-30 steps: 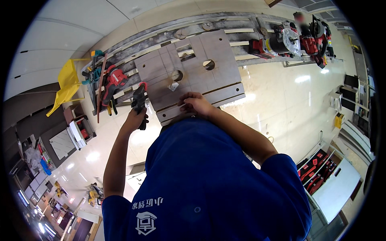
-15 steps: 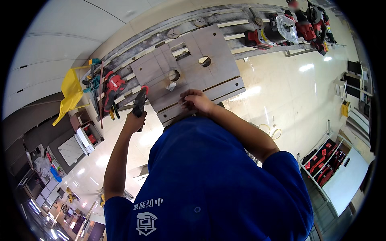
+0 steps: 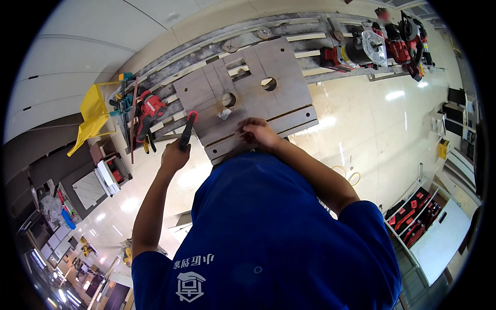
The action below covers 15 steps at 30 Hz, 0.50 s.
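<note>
A grey flat board (image 3: pixel 274 106) with round holes, a rectangular cutout and long grooves lies in front of me, tilted to my view. My left hand (image 3: pixel 175 156) is closed around a slim black hand tool with a red end (image 3: pixel 187 134), held upright at the board's left edge; its exact kind is unclear. Over the board's near groove, my right hand (image 3: pixel 261 133) has its fingers curled together. Anything between them is too small to make out. A small white piece (image 3: pixel 224 114) sits just below the left round hole.
The board rests on a slatted bench (image 3: pixel 186 62). Left of it are a red power tool (image 3: pixel 150 106) and a yellow plastic chair (image 3: pixel 92 118). Several red-and-black power tools (image 3: pixel 398 50) stand at the right end. A white cabinet with red tools (image 3: pixel 444 232) is at far right.
The view has shifted a little, so the bench and board sit slightly lower and to the right. The black tool has turned in my left hand and now looks narrower. My right fingers have moved slightly.
</note>
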Tool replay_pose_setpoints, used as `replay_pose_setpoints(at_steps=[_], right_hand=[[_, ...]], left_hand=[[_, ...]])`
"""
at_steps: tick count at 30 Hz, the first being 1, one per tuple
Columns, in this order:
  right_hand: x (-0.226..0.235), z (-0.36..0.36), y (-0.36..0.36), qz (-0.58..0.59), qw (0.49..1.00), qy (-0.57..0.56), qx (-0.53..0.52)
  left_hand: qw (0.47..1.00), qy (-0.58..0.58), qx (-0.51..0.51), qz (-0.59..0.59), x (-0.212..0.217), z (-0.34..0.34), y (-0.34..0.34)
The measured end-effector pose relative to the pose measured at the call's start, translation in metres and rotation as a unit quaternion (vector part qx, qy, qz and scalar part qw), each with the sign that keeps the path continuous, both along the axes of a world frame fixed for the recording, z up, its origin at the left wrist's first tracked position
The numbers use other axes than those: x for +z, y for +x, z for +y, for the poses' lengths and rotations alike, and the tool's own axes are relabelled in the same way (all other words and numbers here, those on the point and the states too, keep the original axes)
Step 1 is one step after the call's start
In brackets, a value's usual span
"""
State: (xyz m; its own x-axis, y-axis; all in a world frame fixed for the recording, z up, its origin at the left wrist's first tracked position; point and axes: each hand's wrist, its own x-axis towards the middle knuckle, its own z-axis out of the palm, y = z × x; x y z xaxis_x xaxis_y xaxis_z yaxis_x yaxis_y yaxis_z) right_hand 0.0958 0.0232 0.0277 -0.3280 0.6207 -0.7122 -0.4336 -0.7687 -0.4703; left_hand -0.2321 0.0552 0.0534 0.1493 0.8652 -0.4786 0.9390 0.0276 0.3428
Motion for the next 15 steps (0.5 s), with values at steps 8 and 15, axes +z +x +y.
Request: replay_pose_setpoints(at_steps=[8,15], right_hand=[[0.001,0.000,0.001,-0.012,1.000,-0.008,0.010],[-0.009,-0.006,0.000,-0.014,1.000,0.004,0.020]], left_hand=[[0.992,-0.102,0.074,-0.024,0.009,0.006,0.002],[0.997,-0.050,0.061,-0.001,0.010,0.004,0.005]])
